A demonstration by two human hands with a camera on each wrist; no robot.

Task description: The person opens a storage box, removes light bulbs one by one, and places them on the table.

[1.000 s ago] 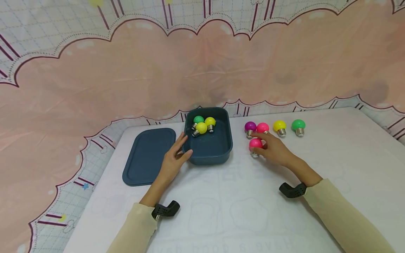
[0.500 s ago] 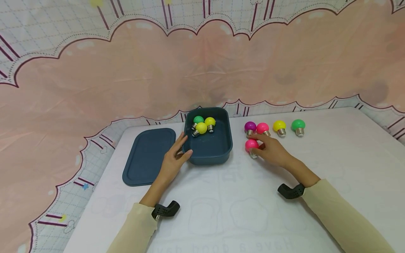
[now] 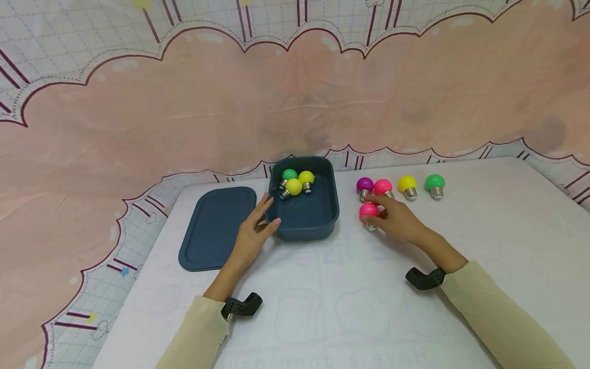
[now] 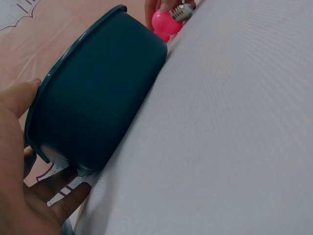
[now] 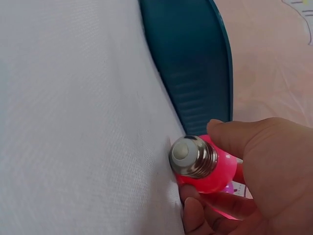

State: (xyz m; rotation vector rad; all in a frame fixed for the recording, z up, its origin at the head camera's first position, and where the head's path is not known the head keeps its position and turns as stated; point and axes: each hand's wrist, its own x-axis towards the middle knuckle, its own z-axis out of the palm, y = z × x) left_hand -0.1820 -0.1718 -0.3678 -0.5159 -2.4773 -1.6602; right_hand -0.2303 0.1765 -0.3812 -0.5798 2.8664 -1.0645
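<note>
My right hand (image 3: 400,219) pinches a pink light bulb (image 3: 368,211) between thumb and fingers, low over the white table. In the right wrist view the bulb's metal screw base (image 5: 193,155) points toward the camera. My left hand (image 3: 252,233) rests with spread fingers against the left wall of a dark blue plastic container (image 3: 306,233). The left wrist view shows its thumb (image 4: 22,98) at the rim. Inside, two yellow bulbs (image 3: 293,186) and a green bulb (image 3: 289,174) lie together toward the back left.
Behind my right hand lie a purple bulb (image 3: 364,184), another pink bulb (image 3: 382,186), a yellow bulb (image 3: 407,183) and a green bulb (image 3: 435,182). The flat dark blue lid (image 3: 216,228) lies left of the container. A patterned cloth (image 3: 295,102) hangs behind the table.
The pink bulb in my right hand has shifted slightly left overall, with a tiny move back right in the last half second. My left hand and the container have stayed put.
</note>
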